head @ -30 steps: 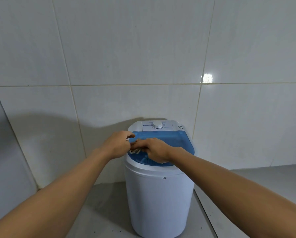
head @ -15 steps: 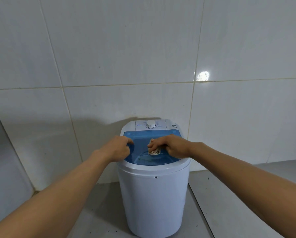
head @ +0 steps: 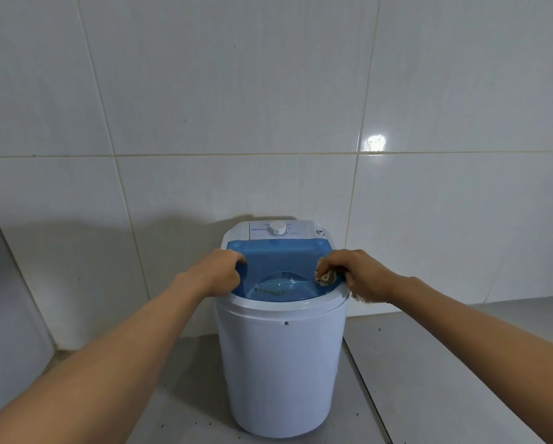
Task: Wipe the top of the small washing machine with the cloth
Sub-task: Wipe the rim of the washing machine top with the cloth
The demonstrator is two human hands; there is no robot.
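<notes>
The right hand (head: 363, 275) clenches a crumpled beige cloth (head: 327, 277) against the right edge of the blue lid (head: 281, 257), while the left hand (head: 219, 274) grips its left edge; the small white washing machine (head: 281, 363) stands against a tiled wall (head: 236, 107).

White washing machine (head: 281, 363) upright, blue lid shut, crumpled, seemingly beige cloth (head: 327, 277) on right rim

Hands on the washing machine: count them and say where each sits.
2. The left hand grips the blue lid's left edge; the right hand presses the cloth at its right edge.
</notes>
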